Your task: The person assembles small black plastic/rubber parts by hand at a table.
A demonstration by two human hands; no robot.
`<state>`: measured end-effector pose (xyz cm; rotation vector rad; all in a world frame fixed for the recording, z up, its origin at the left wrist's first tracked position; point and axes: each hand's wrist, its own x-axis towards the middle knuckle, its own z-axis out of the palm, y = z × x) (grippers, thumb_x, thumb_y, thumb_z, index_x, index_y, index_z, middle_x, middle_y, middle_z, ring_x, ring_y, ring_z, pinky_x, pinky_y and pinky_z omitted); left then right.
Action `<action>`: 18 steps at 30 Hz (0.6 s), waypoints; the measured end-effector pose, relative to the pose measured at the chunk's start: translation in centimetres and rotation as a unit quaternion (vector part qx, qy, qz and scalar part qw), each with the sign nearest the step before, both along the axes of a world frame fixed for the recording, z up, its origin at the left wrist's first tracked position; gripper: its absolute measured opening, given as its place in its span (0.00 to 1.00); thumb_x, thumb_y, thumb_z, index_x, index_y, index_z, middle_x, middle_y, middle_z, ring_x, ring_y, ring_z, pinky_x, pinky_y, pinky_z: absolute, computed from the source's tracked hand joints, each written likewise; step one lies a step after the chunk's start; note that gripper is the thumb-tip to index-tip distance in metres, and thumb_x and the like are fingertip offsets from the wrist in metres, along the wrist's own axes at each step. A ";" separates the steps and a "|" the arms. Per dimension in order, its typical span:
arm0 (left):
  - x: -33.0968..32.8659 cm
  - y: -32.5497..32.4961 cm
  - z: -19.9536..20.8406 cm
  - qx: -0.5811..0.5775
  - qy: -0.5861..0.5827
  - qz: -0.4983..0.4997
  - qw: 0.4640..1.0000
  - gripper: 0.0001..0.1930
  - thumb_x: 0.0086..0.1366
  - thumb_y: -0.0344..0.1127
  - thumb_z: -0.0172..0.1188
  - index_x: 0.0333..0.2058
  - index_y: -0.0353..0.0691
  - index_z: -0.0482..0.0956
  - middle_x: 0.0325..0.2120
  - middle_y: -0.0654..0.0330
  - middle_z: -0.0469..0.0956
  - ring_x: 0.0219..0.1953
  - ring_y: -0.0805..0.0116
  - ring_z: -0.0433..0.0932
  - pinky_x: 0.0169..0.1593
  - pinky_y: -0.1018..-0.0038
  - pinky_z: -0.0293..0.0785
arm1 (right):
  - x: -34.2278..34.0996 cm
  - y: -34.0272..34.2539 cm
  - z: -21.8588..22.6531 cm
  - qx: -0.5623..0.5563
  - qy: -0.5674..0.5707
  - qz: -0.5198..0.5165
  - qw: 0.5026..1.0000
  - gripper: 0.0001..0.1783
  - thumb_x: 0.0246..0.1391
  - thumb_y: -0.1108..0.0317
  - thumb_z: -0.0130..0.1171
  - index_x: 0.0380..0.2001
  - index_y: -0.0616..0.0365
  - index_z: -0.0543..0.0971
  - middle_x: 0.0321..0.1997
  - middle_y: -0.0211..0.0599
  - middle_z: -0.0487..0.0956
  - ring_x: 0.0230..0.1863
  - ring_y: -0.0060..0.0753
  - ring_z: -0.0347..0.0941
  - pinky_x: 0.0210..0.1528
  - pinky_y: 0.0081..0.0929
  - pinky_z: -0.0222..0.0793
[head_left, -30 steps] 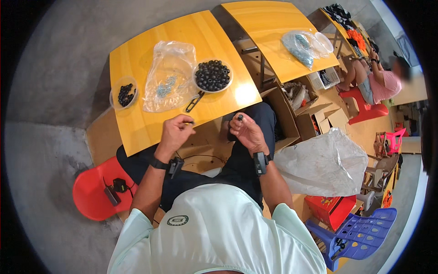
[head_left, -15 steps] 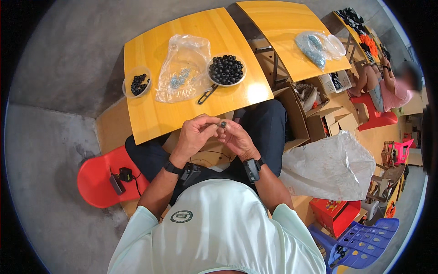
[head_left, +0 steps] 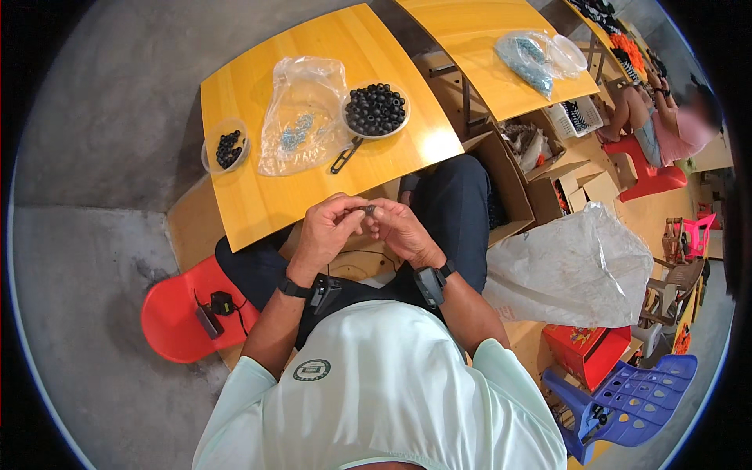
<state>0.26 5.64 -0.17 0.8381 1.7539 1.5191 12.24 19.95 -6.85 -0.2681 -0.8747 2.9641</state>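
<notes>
Head: bag (head_left: 301, 102) beyond left hand (head_left: 327, 229)

Centre: two hands (head_left: 325, 232), one small dark piece (head_left: 370, 211). Upper left to top centre: two tubs (head_left: 209, 162); black beads (head_left: 376, 108) too heaped to count; one clear bag (head_left: 301, 90); one black tool (head_left: 352, 146). Lower right: one blue chair (head_left: 656, 384).

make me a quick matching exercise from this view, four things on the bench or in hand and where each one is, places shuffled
Things
1. small dark part
2. clear bag
3. smaller tub
4. flat black tool

Places
A. on the near side of the larger tub
B. at the left edge of the yellow table
C. between the left hand and right hand
D. between the two tubs

Pairs: 1-C, 2-D, 3-B, 4-A
</notes>
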 end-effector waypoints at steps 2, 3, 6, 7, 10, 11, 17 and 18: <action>0.2 0.0 0.2 -0.006 0.013 0.000 1.000 0.10 0.66 0.20 0.59 0.45 0.29 0.81 0.33 0.60 0.79 0.30 0.77 0.79 0.36 0.82 0.75 | 0.1 0.0 -0.1 0.006 -0.004 -0.002 1.000 0.14 0.67 0.61 0.58 0.48 0.58 0.80 0.38 0.26 0.80 0.36 0.17 0.71 0.40 0.18 0.67; 0.2 0.0 0.3 -0.011 0.028 0.001 1.000 0.09 0.66 0.20 0.59 0.45 0.29 0.81 0.33 0.60 0.79 0.30 0.76 0.79 0.35 0.82 0.75 | 0.1 -0.1 -0.1 0.012 -0.007 -0.003 1.000 0.14 0.67 0.61 0.58 0.48 0.58 0.80 0.38 0.25 0.80 0.37 0.17 0.72 0.41 0.17 0.67; 0.3 0.1 0.5 -0.009 0.059 0.003 0.998 0.09 0.66 0.21 0.59 0.44 0.28 0.81 0.33 0.61 0.79 0.29 0.76 0.79 0.34 0.81 0.75 | 0.0 -0.1 -0.2 0.028 -0.018 -0.006 0.999 0.14 0.66 0.62 0.59 0.49 0.58 0.80 0.38 0.26 0.81 0.37 0.16 0.73 0.41 0.16 0.68; 0.3 0.1 0.5 -0.010 0.059 0.003 0.998 0.09 0.66 0.21 0.59 0.44 0.28 0.81 0.33 0.61 0.79 0.29 0.76 0.79 0.34 0.81 0.75 | 0.0 -0.1 -0.4 0.027 -0.018 -0.006 0.999 0.14 0.66 0.62 0.59 0.49 0.58 0.80 0.38 0.26 0.81 0.37 0.16 0.73 0.41 0.16 0.68; 0.5 0.0 0.8 -0.029 0.093 0.002 0.995 0.08 0.66 0.21 0.59 0.43 0.28 0.81 0.32 0.60 0.79 0.29 0.76 0.79 0.33 0.81 0.75 | 0.0 -0.1 -0.9 0.033 -0.016 -0.004 0.999 0.14 0.66 0.63 0.59 0.50 0.57 0.80 0.38 0.26 0.81 0.37 0.16 0.74 0.41 0.16 0.69; 0.6 0.0 1.0 -0.042 0.110 0.009 0.993 0.08 0.65 0.22 0.60 0.42 0.30 0.81 0.32 0.58 0.79 0.29 0.73 0.80 0.33 0.78 0.75 | 0.0 -0.2 -1.0 0.033 -0.018 -0.005 0.999 0.13 0.66 0.64 0.59 0.50 0.57 0.80 0.38 0.25 0.81 0.37 0.16 0.74 0.41 0.16 0.69; 0.9 0.1 1.0 -0.053 0.205 0.019 0.977 0.08 0.62 0.24 0.60 0.40 0.33 0.81 0.31 0.51 0.80 0.32 0.56 0.81 0.36 0.69 0.77 | -0.1 -0.5 -1.4 0.061 -0.040 -0.015 0.997 0.13 0.66 0.65 0.59 0.50 0.57 0.80 0.38 0.25 0.81 0.36 0.15 0.74 0.40 0.16 0.69; 1.0 0.1 1.1 -0.056 0.236 0.018 0.970 0.08 0.62 0.24 0.60 0.40 0.34 0.81 0.31 0.50 0.80 0.33 0.53 0.81 0.37 0.67 0.77 | -0.2 -0.5 -1.4 0.062 -0.043 -0.014 0.997 0.13 0.66 0.65 0.59 0.50 0.57 0.80 0.38 0.25 0.81 0.36 0.15 0.74 0.40 0.16 0.69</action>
